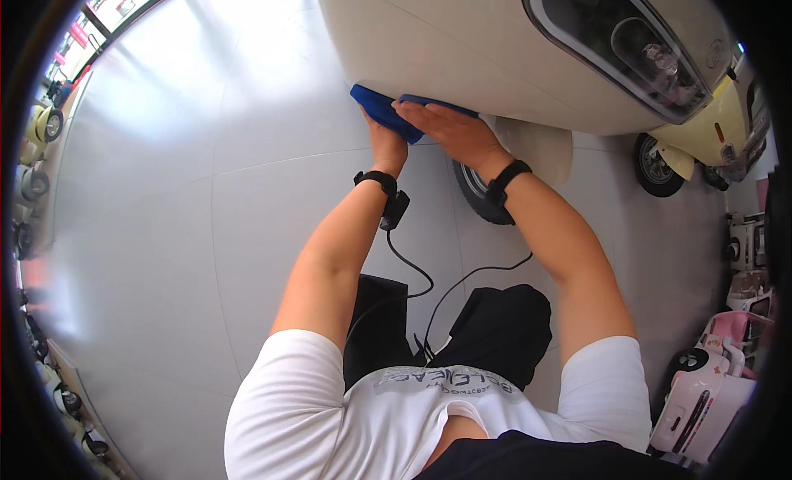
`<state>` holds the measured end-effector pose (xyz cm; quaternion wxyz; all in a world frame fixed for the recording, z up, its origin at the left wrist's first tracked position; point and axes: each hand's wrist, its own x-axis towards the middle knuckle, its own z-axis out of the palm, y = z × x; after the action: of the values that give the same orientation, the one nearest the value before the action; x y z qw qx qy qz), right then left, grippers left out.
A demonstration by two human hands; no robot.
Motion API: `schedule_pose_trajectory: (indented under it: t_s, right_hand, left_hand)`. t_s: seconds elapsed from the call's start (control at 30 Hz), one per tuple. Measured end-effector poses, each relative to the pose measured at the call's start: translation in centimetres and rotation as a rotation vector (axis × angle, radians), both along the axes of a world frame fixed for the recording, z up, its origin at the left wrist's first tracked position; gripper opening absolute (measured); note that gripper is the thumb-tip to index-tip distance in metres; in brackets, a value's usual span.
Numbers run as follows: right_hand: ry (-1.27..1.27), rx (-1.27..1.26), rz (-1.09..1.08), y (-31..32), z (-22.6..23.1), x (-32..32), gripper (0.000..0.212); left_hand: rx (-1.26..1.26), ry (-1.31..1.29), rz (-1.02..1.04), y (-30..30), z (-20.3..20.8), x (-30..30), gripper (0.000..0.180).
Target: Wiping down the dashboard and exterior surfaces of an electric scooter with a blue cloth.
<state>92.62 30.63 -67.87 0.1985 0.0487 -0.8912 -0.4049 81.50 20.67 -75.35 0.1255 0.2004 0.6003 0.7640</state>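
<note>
A blue cloth [381, 110] lies against the lower edge of a cream vehicle body panel [429, 47]. My left hand [388, 146] is at the cloth's left part, which covers its fingers; it holds the cloth up to the panel. My right hand [462, 135] lies flat over the cloth, fingers stretched out together toward the left hand. A strip of the blue cloth shows beyond the right fingers. Below my right wrist, part of a black-tyred wheel [480, 191] shows next to a cream fender [536, 150]. A dark headlight [623, 51] sits higher up on the panel's right.
Grey tiled floor [148, 232] spreads around me. Black cables [417, 269] hang from the black wrist straps toward my lap. A yellow vehicle [701, 133] stands at right, and a pink-and-white suitcase-like object [701, 397] at lower right. Small vehicles [45, 125] line the left side.
</note>
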Motion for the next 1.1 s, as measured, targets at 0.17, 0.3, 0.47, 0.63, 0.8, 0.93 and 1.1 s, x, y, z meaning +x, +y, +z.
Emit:
schedule_pose_trajectory:
  t_s: [0.17, 0.3, 0.47, 0.63, 0.8, 0.93, 1.1]
  right_hand:
    - [0.015, 0.318, -0.054, -1.7, 0.8, -0.6, 0.063]
    - [0.166, 0.254, -0.060, -3.4, 5.2, 1.2, 0.062]
    - [0.436, 0.068, -0.047, -0.7, 8.5, 4.8, 0.060]
    - [0.622, -0.173, 0.097, 4.7, 4.3, 8.8, 0.060]
    - [0.616, -0.124, 0.093, 6.9, 4.0, 10.7, 0.055]
    - [0.820, -0.396, 0.173, 9.0, 7.1, 12.7, 0.061]
    - [1.020, -0.596, 0.359, 13.6, 12.4, 14.6, 0.072]
  left_hand:
    - [-0.113, 0.292, 0.171, -1.1, -0.1, -0.9, 0.048]
    - [0.021, 0.321, 0.011, -2.4, 0.8, -2.6, 0.087]
    - [0.009, 1.210, 0.318, -4.0, 11.2, -2.3, 0.087]
    - [-0.131, 1.432, 0.270, -2.9, 10.0, -0.7, 0.067]
    - [-0.335, 1.651, 0.294, -2.2, 11.5, 2.0, 0.045]
    - [-0.289, 1.612, 0.427, -0.6, 17.8, 6.0, 0.046]
    - [-0.378, 1.877, 0.631, 2.4, 21.5, 9.4, 0.055]
